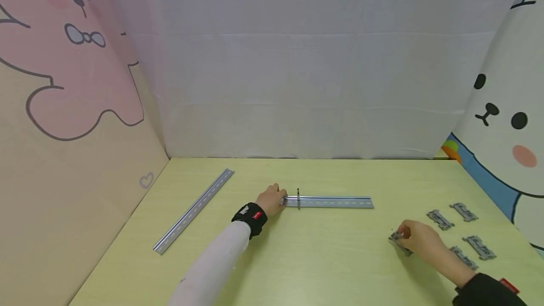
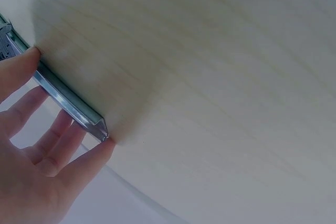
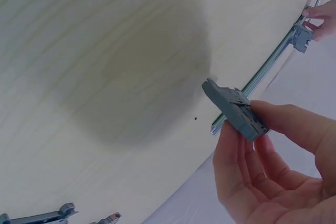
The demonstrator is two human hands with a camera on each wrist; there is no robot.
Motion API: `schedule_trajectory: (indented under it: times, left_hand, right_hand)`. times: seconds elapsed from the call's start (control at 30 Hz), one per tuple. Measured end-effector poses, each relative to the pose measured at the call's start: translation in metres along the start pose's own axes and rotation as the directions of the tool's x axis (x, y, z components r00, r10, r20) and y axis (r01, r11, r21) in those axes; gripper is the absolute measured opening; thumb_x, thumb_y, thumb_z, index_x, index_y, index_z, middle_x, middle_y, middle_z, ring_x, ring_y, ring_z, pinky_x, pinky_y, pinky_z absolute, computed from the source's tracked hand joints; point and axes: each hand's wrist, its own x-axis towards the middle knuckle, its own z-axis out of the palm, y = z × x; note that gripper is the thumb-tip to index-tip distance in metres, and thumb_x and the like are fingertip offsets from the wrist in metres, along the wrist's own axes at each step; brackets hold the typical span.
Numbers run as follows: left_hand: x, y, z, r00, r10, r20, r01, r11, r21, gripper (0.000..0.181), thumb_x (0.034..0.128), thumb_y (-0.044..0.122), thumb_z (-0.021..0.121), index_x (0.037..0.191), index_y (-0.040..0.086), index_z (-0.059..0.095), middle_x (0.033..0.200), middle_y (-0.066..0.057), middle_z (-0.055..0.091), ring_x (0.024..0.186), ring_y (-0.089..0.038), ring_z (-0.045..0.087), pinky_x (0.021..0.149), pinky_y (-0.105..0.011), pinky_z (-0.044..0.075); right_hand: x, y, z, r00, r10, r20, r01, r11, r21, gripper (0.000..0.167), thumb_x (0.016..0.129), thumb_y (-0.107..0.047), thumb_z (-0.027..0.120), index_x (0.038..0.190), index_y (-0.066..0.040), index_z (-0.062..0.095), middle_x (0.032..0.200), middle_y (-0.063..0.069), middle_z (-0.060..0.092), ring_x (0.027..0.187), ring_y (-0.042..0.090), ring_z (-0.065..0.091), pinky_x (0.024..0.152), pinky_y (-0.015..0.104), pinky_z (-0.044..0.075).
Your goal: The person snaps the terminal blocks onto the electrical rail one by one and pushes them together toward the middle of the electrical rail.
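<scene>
No legible txt in any view; red tag (image 1: 257, 215) on L wristband (image 1: 251, 224) too sm. to read

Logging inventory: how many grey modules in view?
6: one grey module in the right hand, one on the rail the left hand holds, four on the table at the right. The right arm may hide more.

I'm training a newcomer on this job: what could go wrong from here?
The right hand pinches a small gray piece, which might slip and drop. The left hand grips one rail near its end, so the other end could swing if pushed.
</scene>
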Motion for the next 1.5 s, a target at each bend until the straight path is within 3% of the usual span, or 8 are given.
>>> schedule_trajectory:
  times: [0.3,0.43,0.93,1.5]
  left_hand:
    - [-0.001,0.001,0.000,1.000,-0.006,0.011,0.006,1.000,-0.018,0.022,0.0787,0.022,0.066,0.097,0.012,0.058,0.082,-0.003,0.042,0.077,-0.016,0.043,0.056,-0.025,0.041]
    - [-0.001,0.001,0.000,1.000,-0.009,0.020,0.009,1.000,-0.020,0.023,0.0782,0.022,0.067,0.097,0.012,0.058,0.082,-0.002,0.041,0.077,-0.016,0.042,0.057,-0.024,0.041]
    - [-0.001,0.002,-0.002,0.999,-0.018,0.037,0.019,1.000,-0.012,0.026,0.0786,0.023,0.067,0.100,0.011,0.058,0.085,-0.004,0.043,0.079,-0.017,0.044,0.058,-0.026,0.042]
    - [0.001,-0.001,0.000,1.000,-0.009,0.029,0.009,1.000,-0.017,0.025,0.0787,0.023,0.067,0.100,0.012,0.058,0.083,-0.002,0.041,0.078,-0.016,0.042,0.057,-0.025,0.040]
  right_hand:
    - [0.000,-0.026,-0.001,0.993,-0.083,-0.088,0.087,0.996,0.037,0.011,0.073,-0.001,0.064,0.079,0.004,0.056,0.066,0.004,0.051,0.057,0.015,0.045,0.051,0.030,0.037]
    - [0.003,-0.035,-0.002,0.990,-0.086,-0.115,0.093,0.994,0.051,0.010,0.073,-0.001,0.063,0.079,0.004,0.057,0.067,0.005,0.051,0.057,0.016,0.044,0.051,0.030,0.036]
    - [0.024,-0.062,-0.001,0.972,-0.170,-0.160,0.184,0.980,0.075,0.010,0.073,0.001,0.063,0.077,0.004,0.055,0.067,0.005,0.050,0.058,0.016,0.042,0.052,0.031,0.035]
    - [0.051,-0.099,0.009,0.973,-0.154,-0.170,0.181,0.971,0.158,0.011,0.074,0.000,0.062,0.078,0.006,0.054,0.069,0.009,0.052,0.059,0.018,0.044,0.055,0.032,0.037]
